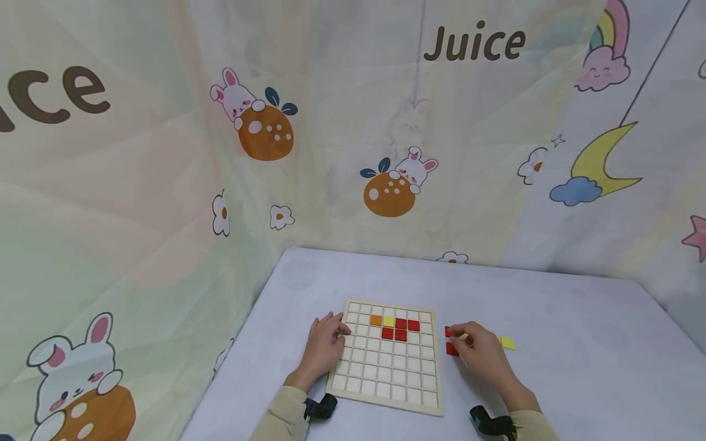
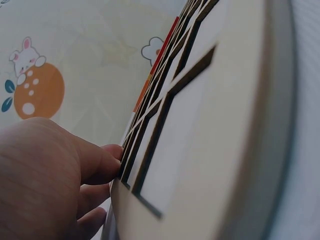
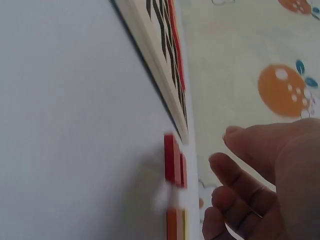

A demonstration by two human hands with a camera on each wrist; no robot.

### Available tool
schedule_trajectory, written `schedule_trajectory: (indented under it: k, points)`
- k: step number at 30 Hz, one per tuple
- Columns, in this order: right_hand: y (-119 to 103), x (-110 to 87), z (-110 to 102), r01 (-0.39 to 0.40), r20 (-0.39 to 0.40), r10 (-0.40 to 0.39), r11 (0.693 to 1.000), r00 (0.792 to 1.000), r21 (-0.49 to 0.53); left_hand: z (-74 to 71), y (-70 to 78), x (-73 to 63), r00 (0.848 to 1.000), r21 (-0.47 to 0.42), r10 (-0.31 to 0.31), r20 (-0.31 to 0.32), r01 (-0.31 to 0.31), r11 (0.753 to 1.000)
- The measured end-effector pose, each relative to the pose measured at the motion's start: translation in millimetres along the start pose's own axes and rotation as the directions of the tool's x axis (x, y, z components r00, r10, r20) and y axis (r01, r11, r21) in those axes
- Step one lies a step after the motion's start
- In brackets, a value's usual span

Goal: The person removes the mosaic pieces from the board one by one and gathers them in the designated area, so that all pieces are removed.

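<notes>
A pale wooden grid board (image 1: 386, 402) lies on the table, with an orange tile (image 1: 376, 320), a yellow tile (image 1: 388, 321) and several red tiles (image 1: 401, 335) in its upper cells. At the board's left edge rests my left hand (image 1: 324, 344), fingertips touching the rim (image 2: 200, 200). My right hand (image 1: 483, 350) hovers over loose tiles right of the board. Its thumb and forefinger stand apart with nothing between them in the right wrist view. Below them are red tiles (image 3: 172, 160) and an orange tile (image 3: 171, 225). The hand partly hides the loose tiles from the head view.
Beyond the right hand lies a loose yellow tile (image 1: 508, 343). The white table (image 1: 595, 343) extends to the right. A printed curtain (image 1: 331, 184) hangs behind it and along the left. Dark wrist devices (image 1: 491, 422) sit at both sleeves.
</notes>
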State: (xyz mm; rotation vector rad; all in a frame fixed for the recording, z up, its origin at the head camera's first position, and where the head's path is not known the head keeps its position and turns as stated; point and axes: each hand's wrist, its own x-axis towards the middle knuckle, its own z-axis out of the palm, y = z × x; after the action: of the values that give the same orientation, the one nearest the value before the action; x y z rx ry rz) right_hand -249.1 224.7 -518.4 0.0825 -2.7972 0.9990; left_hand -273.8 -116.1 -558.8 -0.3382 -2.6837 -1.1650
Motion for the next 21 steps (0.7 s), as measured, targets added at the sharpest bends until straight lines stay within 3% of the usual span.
schedule_trajectory:
  k: [5, 21]
  points:
    - [-17, 7.3, 13, 0.046, 0.046, -0.045, 0.999, 0.998, -0.02, 0.2, -1.2, -1.0, 1.0, -0.004, 0.015, -0.004, -0.015, 1.0]
    - [-45, 34.4, 44, 0.025, 0.092, -0.016, 0.995, 0.996, -0.092, -0.7, -1.5, -1.0, 0.999, 0.0, 0.033, -0.007, -0.033, 0.999]
